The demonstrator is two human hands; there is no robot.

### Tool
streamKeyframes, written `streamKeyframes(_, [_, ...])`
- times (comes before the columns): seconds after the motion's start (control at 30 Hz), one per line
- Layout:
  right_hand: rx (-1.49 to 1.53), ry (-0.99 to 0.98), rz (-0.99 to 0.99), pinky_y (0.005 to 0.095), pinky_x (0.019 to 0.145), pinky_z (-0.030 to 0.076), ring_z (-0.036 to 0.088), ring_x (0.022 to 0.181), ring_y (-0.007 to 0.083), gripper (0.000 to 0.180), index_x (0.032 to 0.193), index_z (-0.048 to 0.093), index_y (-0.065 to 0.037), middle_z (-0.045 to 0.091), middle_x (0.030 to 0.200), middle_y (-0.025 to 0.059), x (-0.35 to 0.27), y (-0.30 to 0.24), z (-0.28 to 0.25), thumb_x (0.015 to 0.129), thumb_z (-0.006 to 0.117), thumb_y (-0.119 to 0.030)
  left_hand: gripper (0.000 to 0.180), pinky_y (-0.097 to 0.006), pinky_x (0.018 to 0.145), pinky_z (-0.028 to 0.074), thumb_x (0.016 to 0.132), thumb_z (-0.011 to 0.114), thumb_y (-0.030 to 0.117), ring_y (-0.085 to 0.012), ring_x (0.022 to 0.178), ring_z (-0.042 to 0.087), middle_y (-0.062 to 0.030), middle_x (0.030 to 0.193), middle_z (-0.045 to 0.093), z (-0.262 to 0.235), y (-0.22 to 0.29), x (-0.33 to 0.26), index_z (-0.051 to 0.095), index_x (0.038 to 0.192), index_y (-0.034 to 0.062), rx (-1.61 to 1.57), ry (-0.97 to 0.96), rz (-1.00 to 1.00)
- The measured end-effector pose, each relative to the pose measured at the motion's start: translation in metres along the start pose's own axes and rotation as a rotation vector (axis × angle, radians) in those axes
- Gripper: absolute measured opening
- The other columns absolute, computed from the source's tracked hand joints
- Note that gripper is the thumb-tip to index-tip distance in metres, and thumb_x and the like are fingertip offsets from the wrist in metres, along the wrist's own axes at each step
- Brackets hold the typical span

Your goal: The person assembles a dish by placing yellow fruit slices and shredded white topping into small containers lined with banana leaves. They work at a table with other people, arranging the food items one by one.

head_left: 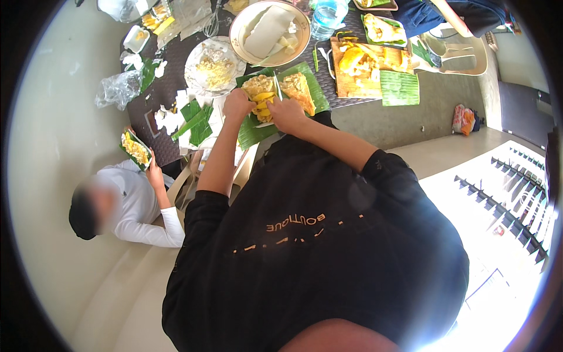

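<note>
Near the table's edge, my left hand [237,104] is closed, its fingertips pinching at yellow fruit slices [264,107]. From the other side my right hand [286,114] pinches at the same slices; its fingertips are partly hidden. The slices lie on one piece of topped bread [258,85], whose surface has a pale crumbly layer. Just right of it rests a second topped bread piece [299,91] without visible slices. Green banana leaf [253,136] lies under both. A thin pale strip stands between the pieces; its kind is unclear.
A marbled plate [190,73] holds crumbly pale food. Beyond are a large bowl [237,47], a water bottle [328,20] and a cutting board [346,88] with yellow fruit. Leaf scraps [199,123] lie left. A seated person [135,199] holds leaf-wrapped food; another stands far right.
</note>
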State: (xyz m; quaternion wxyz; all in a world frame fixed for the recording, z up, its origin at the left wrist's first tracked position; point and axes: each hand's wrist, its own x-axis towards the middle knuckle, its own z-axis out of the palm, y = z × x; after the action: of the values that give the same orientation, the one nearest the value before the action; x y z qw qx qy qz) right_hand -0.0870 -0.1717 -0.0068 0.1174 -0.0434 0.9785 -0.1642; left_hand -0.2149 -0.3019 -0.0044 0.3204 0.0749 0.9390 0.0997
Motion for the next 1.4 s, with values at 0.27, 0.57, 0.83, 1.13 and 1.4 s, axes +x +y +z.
streamKeyframes(0.27, [0.073, -0.025, 0.186, 0.0408, 0.070, 0.053, 0.066, 0.085, 0.0285, 0.025, 0.100, 0.057, -0.004, 0.060, 0.099, 0.0126, -0.006, 0.013, -0.006, 0.079, 0.063, -0.017, 0.033, -0.042, 0.076, 0.053, 0.066, 0.077, 0.027, -0.0308, 0.091, 0.065, -0.0123, 0.092, 0.067, 0.012, -0.010, 0.007, 0.062, 0.089, 0.0096, -0.012, 0.078, 0.018])
streamKeyframes(0.57, [0.061, -0.049, 0.187, 0.0403, 0.069, 0.053, 0.065, 0.085, 0.0288, 0.022, 0.099, 0.057, -0.006, 0.060, 0.096, 0.0121, -0.014, 0.016, -0.006, 0.080, 0.060, -0.018, 0.032, -0.041, 0.075, 0.052, 0.063, 0.078, 0.025, -0.0295, 0.088, 0.064, -0.0097, 0.090, 0.066, 0.019, -0.016, -0.013, 0.061, 0.088, 0.0122, -0.022, 0.146, 0.033])
streamKeyframes(0.83, [0.077, -0.057, 0.187, 0.0415, 0.070, 0.053, 0.065, 0.086, 0.0299, 0.024, 0.102, 0.057, -0.005, 0.060, 0.098, 0.0130, -0.016, 0.015, -0.004, 0.080, 0.059, -0.017, 0.030, -0.042, 0.073, 0.052, 0.063, 0.079, 0.024, -0.0295, 0.086, 0.065, -0.0089, 0.087, 0.067, 0.028, -0.018, -0.011, 0.061, 0.083, 0.0116, -0.116, 0.215, -0.006])
streamKeyframes(1.13, [0.070, 0.017, 0.178, 0.0427, 0.067, 0.052, 0.063, 0.079, 0.0311, 0.023, 0.097, 0.055, -0.006, 0.058, 0.090, 0.0124, -0.022, 0.019, 0.005, 0.079, 0.060, -0.021, 0.026, -0.042, 0.072, 0.052, 0.066, 0.076, 0.025, -0.0301, 0.085, 0.065, -0.0084, 0.085, 0.068, 0.027, -0.013, -0.023, 0.060, 0.084, 0.0125, -0.202, 0.292, -0.091])
streamKeyframes(1.4, [0.095, 0.009, 0.187, 0.0423, 0.066, 0.052, 0.064, 0.079, 0.0308, 0.021, 0.094, 0.055, -0.007, 0.058, 0.090, 0.0122, -0.026, 0.018, 0.008, 0.079, 0.061, -0.021, 0.027, -0.043, 0.072, 0.051, 0.068, 0.071, 0.019, -0.0314, 0.086, 0.066, -0.0105, 0.088, 0.069, 0.037, -0.019, -0.030, 0.064, 0.094, 0.0143, -0.177, 0.282, -0.033])
